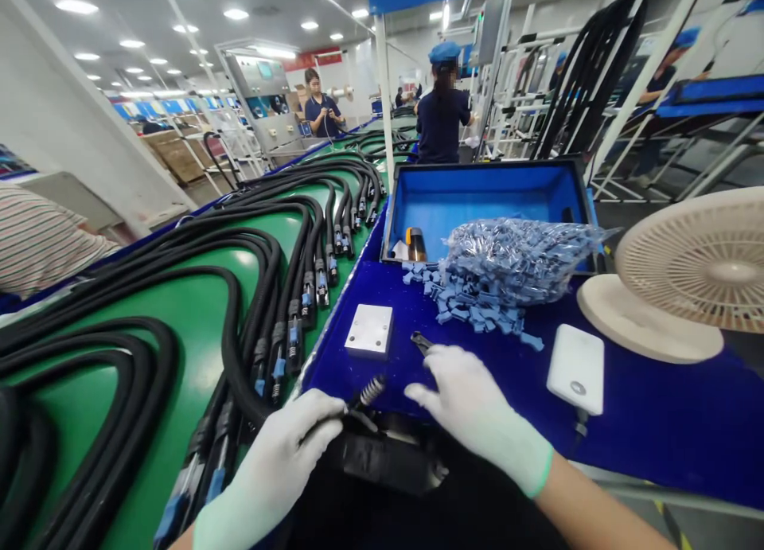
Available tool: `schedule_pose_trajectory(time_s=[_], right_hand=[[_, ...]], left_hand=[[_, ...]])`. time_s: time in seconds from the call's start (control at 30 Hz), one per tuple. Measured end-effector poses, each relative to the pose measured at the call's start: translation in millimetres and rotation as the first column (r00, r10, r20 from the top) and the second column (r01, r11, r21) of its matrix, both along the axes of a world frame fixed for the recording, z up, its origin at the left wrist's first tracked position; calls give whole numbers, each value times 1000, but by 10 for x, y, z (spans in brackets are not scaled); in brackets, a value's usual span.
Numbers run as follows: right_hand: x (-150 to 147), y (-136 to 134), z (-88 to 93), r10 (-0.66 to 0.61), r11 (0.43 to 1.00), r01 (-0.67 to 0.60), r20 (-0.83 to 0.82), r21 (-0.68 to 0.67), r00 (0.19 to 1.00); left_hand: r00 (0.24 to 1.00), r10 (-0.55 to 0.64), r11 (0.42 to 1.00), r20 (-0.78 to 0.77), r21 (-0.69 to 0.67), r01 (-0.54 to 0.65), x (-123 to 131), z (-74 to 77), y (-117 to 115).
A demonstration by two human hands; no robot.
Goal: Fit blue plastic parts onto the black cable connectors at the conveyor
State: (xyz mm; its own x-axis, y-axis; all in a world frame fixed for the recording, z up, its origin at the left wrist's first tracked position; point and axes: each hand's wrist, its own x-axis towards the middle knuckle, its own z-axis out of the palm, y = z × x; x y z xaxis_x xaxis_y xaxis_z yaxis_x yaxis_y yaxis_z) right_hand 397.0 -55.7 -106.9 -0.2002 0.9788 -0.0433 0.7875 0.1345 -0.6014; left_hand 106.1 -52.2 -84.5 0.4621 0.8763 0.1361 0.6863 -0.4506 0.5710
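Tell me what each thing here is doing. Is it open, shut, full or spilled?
Left hand: gloved, closed around the cable
Spring-ended black cable: held, spring end sticking out
Right hand: gloved, open, empty
Small black tool: lying on the blue table beside the right hand
Blue case: open
Plastic bag: bulging with blue clips
Loose blue clips: spilled in a heap

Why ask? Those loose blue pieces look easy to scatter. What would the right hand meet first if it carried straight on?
Probably the small dark tool lying on the blue surface just past the right hand, though depth is unclear.
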Motion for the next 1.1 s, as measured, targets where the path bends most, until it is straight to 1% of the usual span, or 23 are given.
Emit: schedule_pose_trajectory(time_s=[0.03, 0.07, 0.1, 0.13, 0.17, 0.2, 0.27, 0.33, 0.4, 0.43, 0.5, 0.53, 0.57, 0.6, 0.63, 0.77, 0.93, 1.0, 1.1], right_hand=[[53, 35, -87, -109, 992, 95, 169, 86, 980], [96, 71, -169, -166, 982, 131, 288, 139, 943], [129, 105, -238, -177, 980, 130, 355, 151, 918], [153, 134, -290, -173, 982, 129, 372, 139, 912], [169, 157, -319, -169, 984, 139, 342, 112, 924], [176, 172, -327, -166, 986, 150, 274, 77, 947], [161, 174, -278, -150, 989, 149, 84, 16, 985], [104, 148, -156, -77, 997, 78, -112, 4, 991], [10, 111, 23, 74, 997, -67, -302, 36, 951], [-44, 96, 124, 161, 987, -151, -395, 56, 905], [-148, 83, 320, 311, 945, -311, -555, 98, 771], [-191, 86, 401, 354, 925, -362, -609, 116, 709], [-225, 95, 461, 383, 910, -392, -641, 136, 665], [-249, 108, 500, 405, 900, -404, -653, 161, 640], [-264, 122, 516, 423, 895, -403, -647, 190, 634], [-268, 156, 460, 472, 881, -383, -575, 279, 668], [-262, 119, 418, 483, 875, -378, -577, 301, 659], [-259, 99, 394, 474, 881, -361, -564, 307, 676], [-252, 82, 314, 432, 902, -329, -538, 281, 724]], left_hand=[[994, 106, 993, 5, -55, -106, 54, -18, 8], [980, 197, 975, 8, -102, -195, 109, -18, 23], [964, 265, 955, 16, -140, -261, 164, -3, 45], [948, 316, 935, 26, -176, -307, 216, 25, 72], [935, 353, 919, 40, -205, -338, 262, 61, 102], [925, 377, 906, 55, -229, -356, 301, 101, 133], [911, 404, 891, 82, -260, -371, 351, 182, 191], [905, 410, 888, 110, -273, -369, 374, 250, 235], [912, 389, 900, 129, -264, -346, 384, 299, 264], [918, 374, 909, 132, -252, -334, 388, 317, 275], [929, 347, 923, 126, -224, -314, 396, 340, 289], [933, 339, 927, 118, -212, -310, 400, 346, 295], [936, 335, 929, 108, -203, -309, 404, 350, 298], [939, 331, 931, 97, -197, -308, 408, 352, 300], [942, 326, 932, 84, -196, -305, 414, 354, 301], [943, 328, 928, 56, -204, -311, 459, 366, 288], [937, 339, 930, 85, -183, -320, 512, 358, 272], [942, 322, 938, 96, -164, -304, 516, 341, 264], [948, 300, 948, 106, -143, -284, 513, 311, 242]])
